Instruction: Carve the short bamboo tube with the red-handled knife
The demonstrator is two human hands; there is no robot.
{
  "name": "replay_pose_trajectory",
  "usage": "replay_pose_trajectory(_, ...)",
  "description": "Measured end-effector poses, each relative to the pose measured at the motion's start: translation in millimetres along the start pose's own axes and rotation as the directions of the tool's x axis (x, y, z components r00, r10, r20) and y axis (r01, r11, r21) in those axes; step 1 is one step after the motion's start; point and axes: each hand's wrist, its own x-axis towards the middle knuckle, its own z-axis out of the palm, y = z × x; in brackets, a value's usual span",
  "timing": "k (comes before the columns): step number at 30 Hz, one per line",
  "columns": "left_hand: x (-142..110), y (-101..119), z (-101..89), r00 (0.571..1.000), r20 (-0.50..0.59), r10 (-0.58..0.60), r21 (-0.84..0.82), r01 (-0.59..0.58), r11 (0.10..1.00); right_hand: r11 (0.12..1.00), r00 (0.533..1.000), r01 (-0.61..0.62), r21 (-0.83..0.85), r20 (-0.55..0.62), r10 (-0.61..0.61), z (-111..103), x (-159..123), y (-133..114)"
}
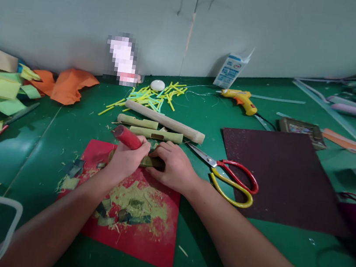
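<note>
My left hand [130, 157] is wrapped round a tool with a thick red cylindrical handle [127, 138], tilted up to the left. Its working end is hidden by my fingers, close to a green bamboo piece [152, 162]. My right hand [175, 164] grips that bamboo piece and presses it down on the red sheet [162, 248]. Pale shavings [145, 197] and dark green bamboo chips [125, 216] are scattered over the sheet. Just beyond my hands lie a bamboo piece with a rectangular slot [157, 135], a notched bamboo piece [138, 122] and a longer pale stick [166, 121].
Red-and-yellow-handled scissors [215, 162] lie right of my right hand, partly over a dark brown sheet [280, 179]. A yellow glue gun [240, 100], a carton [231, 71] and yellow-green strips [146, 98] sit toward the wall. Sticky notes [2, 86] and orange paper [72, 87] lie left.
</note>
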Motion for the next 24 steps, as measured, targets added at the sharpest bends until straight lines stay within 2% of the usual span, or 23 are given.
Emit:
replay_pose_trajectory(8, -1.4, 3.5, 1.6, 1.000, -0.010, -0.010, 0.020, 0.011, 1.000, 1.000, 1.000, 0.019, -0.012, 0.017, -0.019, -2.8, -0.5, -0.2)
replay_pose_trajectory(12, -4.6, -5.0, -1.2, 0.993, 0.119, -0.006, -0.040, 0.010, 0.999, 0.999, 0.999, 0.045, 0.015, 0.019, -0.045, -1.9, -0.2, 0.8)
replay_pose_trajectory(17, -4.9, -12.1, -0.3, 0.997, -0.048, 0.058, -0.120, -0.063, 0.991, 1.000, 1.000, 0.023, 0.010, -0.012, -0.023, 0.3, 0.4, 1.1)
replay_pose_trajectory(24, -1.6, -8.8, 1.3, 0.998, -0.026, 0.066, 0.031, -0.065, 0.997, 1.000, 1.000, 0.003, -0.013, -0.004, -0.003, 1.9, 0.5, 2.5)
